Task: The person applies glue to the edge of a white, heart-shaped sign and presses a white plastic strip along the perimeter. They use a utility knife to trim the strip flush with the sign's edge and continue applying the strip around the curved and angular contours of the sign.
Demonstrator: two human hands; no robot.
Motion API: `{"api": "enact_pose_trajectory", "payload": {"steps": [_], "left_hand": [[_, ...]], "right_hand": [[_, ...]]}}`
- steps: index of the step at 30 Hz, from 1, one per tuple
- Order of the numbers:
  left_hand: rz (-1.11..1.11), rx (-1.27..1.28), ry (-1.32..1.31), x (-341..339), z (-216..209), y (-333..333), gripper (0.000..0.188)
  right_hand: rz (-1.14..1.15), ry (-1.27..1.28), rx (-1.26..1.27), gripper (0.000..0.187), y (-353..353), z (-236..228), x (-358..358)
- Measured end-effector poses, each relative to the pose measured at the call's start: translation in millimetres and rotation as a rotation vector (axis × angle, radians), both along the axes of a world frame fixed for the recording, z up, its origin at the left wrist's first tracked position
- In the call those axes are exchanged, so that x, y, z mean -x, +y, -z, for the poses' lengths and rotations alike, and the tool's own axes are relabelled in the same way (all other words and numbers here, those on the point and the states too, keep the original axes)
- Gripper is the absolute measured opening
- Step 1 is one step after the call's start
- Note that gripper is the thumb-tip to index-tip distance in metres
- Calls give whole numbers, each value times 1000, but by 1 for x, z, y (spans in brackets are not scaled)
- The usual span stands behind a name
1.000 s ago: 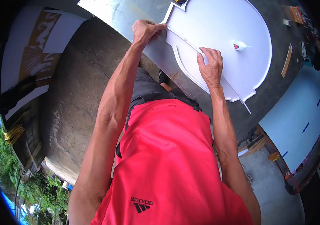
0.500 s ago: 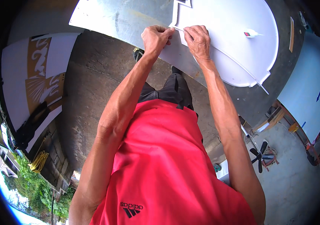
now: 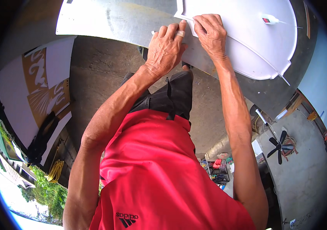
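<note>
A thin white strip (image 3: 255, 53) runs along a large rounded white panel (image 3: 247, 23), its loose end sticking out past the near right edge. Near its bent corner, my right hand (image 3: 211, 34) pinches it between thumb and fingers. Just to the left is my left hand (image 3: 167, 50), back upward, index finger stretched toward the strip and thumb held apart. Its other fingers curl under, and a small white tip pokes out beside the little finger; what it belongs to is hidden. A whitish band wraps the left index finger.
The panel lies on a grey metal-topped table (image 3: 140, 19). A white bottle with a thin nozzle (image 3: 270, 19) rests on the panel. Right of me stands a fan with black blades (image 3: 279, 147). Leaning at left are brown and white patterned boards (image 3: 48, 80). Yellow cord (image 3: 55, 170) hangs below them.
My left hand has let go of its pinch on the strip and turned back upward, index finger extended. My right hand still pinches the strip. The view has shifted slightly.
</note>
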State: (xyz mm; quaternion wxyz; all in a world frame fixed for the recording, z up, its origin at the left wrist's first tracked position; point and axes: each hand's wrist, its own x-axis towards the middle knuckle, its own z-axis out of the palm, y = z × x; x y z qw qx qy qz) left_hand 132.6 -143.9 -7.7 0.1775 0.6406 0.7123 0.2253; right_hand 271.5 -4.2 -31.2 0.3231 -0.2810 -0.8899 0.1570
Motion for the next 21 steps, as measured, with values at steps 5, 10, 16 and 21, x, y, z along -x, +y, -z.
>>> {"api": "enact_pose_trajectory", "payload": {"steps": [5, 10, 16, 21], "left_hand": [[12, 51, 42, -3, -2, 11, 82], [27, 54, 54, -1, 0, 8, 81], [8, 27, 92, -2, 4, 7, 74], [33, -34, 126, -2, 12, 2, 63]], "right_hand": [[-20, 0, 23, 17, 2, 0, -1], [-88, -131, 101, 14, 7, -9, 0], [-109, -288, -21, 13, 9, -15, 3], [-67, -309, 63, 15, -7, -17, -4]]}}
